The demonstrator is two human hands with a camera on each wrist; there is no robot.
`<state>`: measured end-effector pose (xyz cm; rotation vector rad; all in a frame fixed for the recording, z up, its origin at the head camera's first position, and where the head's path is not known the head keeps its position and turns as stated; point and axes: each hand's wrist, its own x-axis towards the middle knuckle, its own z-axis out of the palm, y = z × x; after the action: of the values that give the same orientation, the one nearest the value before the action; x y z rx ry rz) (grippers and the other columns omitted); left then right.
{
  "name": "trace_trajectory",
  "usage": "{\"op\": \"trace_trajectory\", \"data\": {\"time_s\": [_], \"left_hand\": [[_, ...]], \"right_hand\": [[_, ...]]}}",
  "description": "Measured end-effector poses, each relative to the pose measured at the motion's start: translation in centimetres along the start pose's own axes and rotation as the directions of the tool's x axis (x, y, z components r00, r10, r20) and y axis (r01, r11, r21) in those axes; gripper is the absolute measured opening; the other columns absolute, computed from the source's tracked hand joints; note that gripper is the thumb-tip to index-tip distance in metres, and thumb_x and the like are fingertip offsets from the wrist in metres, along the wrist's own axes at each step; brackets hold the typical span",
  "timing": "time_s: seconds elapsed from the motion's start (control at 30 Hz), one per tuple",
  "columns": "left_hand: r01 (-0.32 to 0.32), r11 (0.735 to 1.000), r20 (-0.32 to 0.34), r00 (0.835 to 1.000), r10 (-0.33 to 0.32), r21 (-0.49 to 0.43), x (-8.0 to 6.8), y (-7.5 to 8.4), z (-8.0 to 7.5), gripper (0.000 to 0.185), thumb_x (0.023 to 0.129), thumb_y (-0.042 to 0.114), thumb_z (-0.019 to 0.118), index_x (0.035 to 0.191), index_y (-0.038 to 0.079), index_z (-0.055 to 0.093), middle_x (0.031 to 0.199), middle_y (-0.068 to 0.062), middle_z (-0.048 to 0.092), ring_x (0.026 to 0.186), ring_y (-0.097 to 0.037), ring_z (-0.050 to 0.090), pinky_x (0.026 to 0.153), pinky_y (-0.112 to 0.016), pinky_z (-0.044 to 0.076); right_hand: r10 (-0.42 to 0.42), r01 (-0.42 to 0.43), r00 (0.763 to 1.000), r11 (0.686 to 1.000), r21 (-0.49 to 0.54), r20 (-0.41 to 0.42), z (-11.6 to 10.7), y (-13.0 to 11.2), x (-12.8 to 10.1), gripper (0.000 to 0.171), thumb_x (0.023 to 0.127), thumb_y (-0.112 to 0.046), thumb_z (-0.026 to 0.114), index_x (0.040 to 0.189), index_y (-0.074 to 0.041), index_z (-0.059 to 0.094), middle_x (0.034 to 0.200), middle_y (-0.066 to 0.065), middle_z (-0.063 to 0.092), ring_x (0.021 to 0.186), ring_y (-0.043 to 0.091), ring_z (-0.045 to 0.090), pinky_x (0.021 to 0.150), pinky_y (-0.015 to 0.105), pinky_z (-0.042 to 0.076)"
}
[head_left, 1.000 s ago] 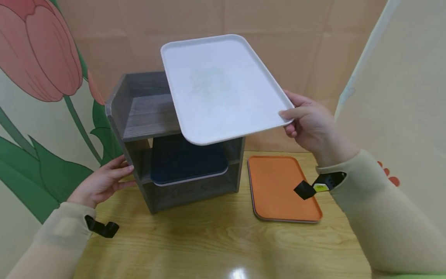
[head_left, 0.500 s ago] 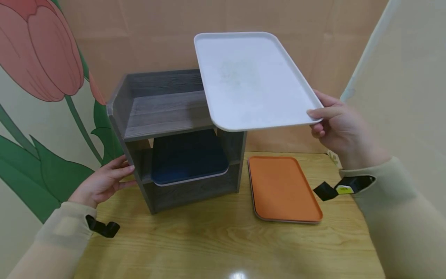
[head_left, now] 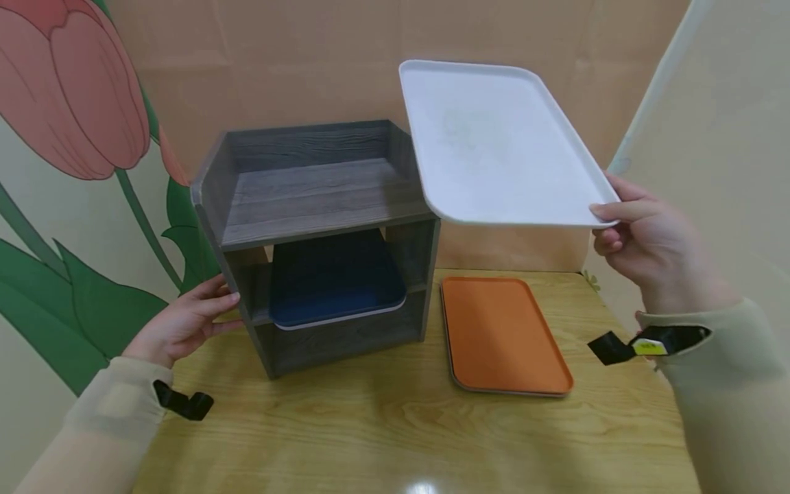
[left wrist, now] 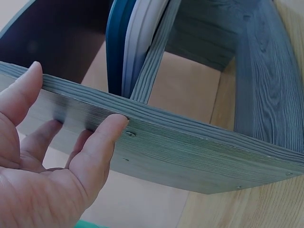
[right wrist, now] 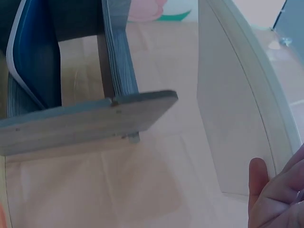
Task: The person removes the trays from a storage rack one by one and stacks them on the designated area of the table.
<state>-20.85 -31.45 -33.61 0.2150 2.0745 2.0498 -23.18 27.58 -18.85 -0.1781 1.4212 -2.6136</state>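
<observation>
My left hand (head_left: 179,322) rests with straight fingers against the side wall of the grey wooden shelf (head_left: 321,206), steadying it. My right hand (head_left: 648,247) pinches the near corner of the white tray (head_left: 500,144), thumb on top and fingers beneath, holding it in the air up and to the right of the shelf. It looks light, stiff and smooth, likely slippery, so a firm rim grip seems wise. Below it lies an orange tray (head_left: 500,333); a dark blue tray (head_left: 333,281) sits inside the shelf.
</observation>
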Motion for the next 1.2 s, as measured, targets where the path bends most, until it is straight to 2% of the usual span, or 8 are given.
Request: {"op": "trace_trajectory", "data": {"time_s": [0.23,0.37,0.53,0.63,0.83,0.93,1.07,1.2], "left_hand": [[-0.006,1.0,0.008,1.0,0.007,-0.011,0.0,0.1,0.1,0.072,0.102,0.017,0.051,0.155,0.01,0.004,0.149,-0.017,0.016,0.115,-0.011,0.053,0.09,-0.031,0.052],[-0.002,1.0,0.008,1.0,0.002,0.001,0.0,0.3,0.2,0.072,0.102,0.017,0.05,0.155,0.01,0.002,0.152,-0.02,0.01,0.115,-0.009,0.052,0.091,-0.031,0.051],[-0.008,1.0,0.012,1.0,0.008,0.025,-0.1,0.4,0.2,0.073,0.102,0.018,0.049,0.155,0.009,0.0,0.154,-0.024,0.003,0.113,-0.005,0.052,0.093,-0.035,0.05],[-0.011,1.0,0.011,1.0,0.01,0.021,-0.1,0.3,0.1,0.073,0.102,0.017,0.049,0.155,0.009,0.0,0.153,-0.023,0.004,0.113,-0.006,0.052,0.093,-0.036,0.051],[-0.01,1.0,0.003,1.0,0.01,0.015,0.0,0.3,0.2,0.072,0.102,0.018,0.049,0.155,0.009,0.002,0.151,-0.02,0.011,0.115,-0.01,0.052,0.091,-0.032,0.052],[-0.009,1.0,0.005,1.0,0.009,0.011,-0.1,0.3,0.2,0.072,0.102,0.017,0.049,0.155,0.008,0.002,0.151,-0.021,0.01,0.115,-0.01,0.052,0.091,-0.033,0.052],[-0.007,1.0,0.007,1.0,0.007,0.003,-0.1,0.3,0.2,0.073,0.102,0.017,0.05,0.155,0.008,0.0,0.152,-0.021,0.008,0.115,-0.01,0.052,0.092,-0.034,0.051],[-0.006,1.0,0.005,1.0,0.006,0.001,0.0,0.2,0.2,0.073,0.102,0.016,0.049,0.155,0.008,0.0,0.152,-0.022,0.006,0.114,-0.009,0.053,0.091,-0.033,0.052]], "right_hand": [[0.001,0.001,0.999,0.998,0.056,-0.037,-2.5,-0.6,-0.9,0.049,0.094,0.013,0.046,0.127,-0.018,0.066,0.107,0.011,0.069,0.051,0.022,0.046,0.04,0.025,0.039],[-0.006,0.009,0.998,0.998,0.062,-0.059,-3.8,-0.7,-1.4,0.05,0.095,0.011,0.046,0.129,-0.021,0.065,0.109,0.009,0.068,0.052,0.021,0.047,0.04,0.025,0.039],[0.001,0.004,0.999,0.994,0.107,-0.043,-5.6,-0.3,-1.7,0.051,0.096,0.013,0.042,0.128,-0.019,0.065,0.109,0.01,0.067,0.054,0.021,0.047,0.042,0.025,0.035],[0.021,-0.015,0.999,0.991,0.137,-0.042,-6.7,0.0,-1.8,0.05,0.097,0.013,0.04,0.126,-0.018,0.066,0.111,0.008,0.065,0.056,0.021,0.046,0.044,0.026,0.035],[0.031,-0.026,0.999,0.989,0.143,-0.035,-8.7,0.9,-2.1,0.049,0.097,0.013,0.039,0.125,-0.017,0.066,0.111,0.009,0.065,0.055,0.022,0.046,0.044,0.027,0.039],[0.032,-0.029,0.999,0.991,0.131,-0.022,-9.6,1.5,-2.2,0.048,0.098,0.011,0.039,0.126,-0.017,0.066,0.107,0.01,0.066,0.055,0.022,0.047,0.044,0.026,0.039],[0.048,-0.045,0.999,0.985,0.165,-0.019,-10.6,2.4,-2.3,0.049,0.097,0.012,0.039,0.124,-0.018,0.068,0.103,0.011,0.068,0.055,0.022,0.047,0.044,0.026,0.035],[0.061,-0.053,0.997,0.986,0.158,-0.046,-11.5,3.3,-2.3,0.05,0.096,0.014,0.041,0.12,-0.018,0.07,0.101,0.01,0.069,0.054,0.021,0.049,0.044,0.026,0.035]]}}
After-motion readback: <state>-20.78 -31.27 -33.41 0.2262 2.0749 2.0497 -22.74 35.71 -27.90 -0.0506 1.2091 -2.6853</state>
